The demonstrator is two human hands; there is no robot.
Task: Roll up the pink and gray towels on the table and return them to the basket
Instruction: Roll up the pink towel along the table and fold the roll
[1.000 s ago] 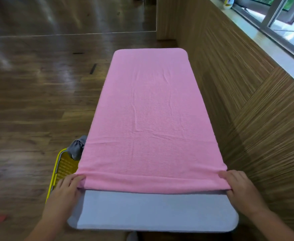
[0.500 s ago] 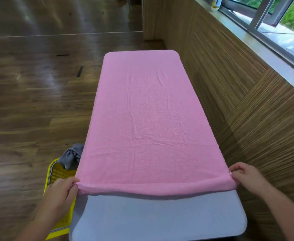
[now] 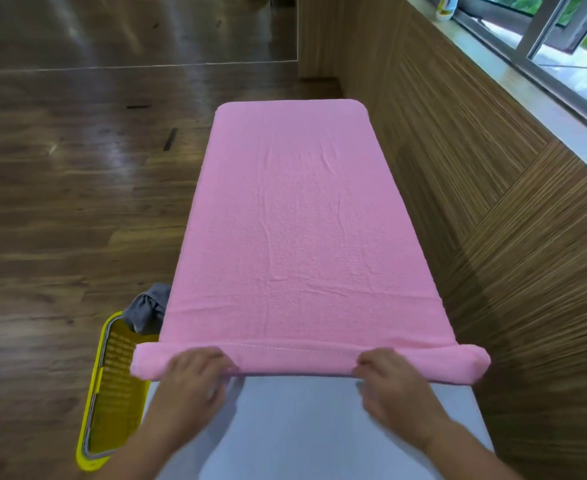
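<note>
A pink towel (image 3: 292, 230) lies spread along the narrow table (image 3: 306, 427), whose pale grey top shows bare at the near end. The towel's near edge is turned into a short roll (image 3: 292, 360) across the table's width. My left hand (image 3: 195, 375) presses on the roll's left part, and my right hand (image 3: 389, 379) on its right part, fingers curled over it. A gray towel (image 3: 146, 310) hangs crumpled over the far rim of a yellow basket (image 3: 91, 441) on the floor, left of the table.
A wood-panelled wall (image 3: 493, 237) runs close along the table's right side, with a window sill (image 3: 527, 81) above and a bottle (image 3: 446, 6) on it. Dark wooden floor (image 3: 60, 202) lies to the left and beyond.
Both hands moved inward from the towel's near corners to the middle of its edge. The folded edge has become a thicker roll, a little farther up the table.
</note>
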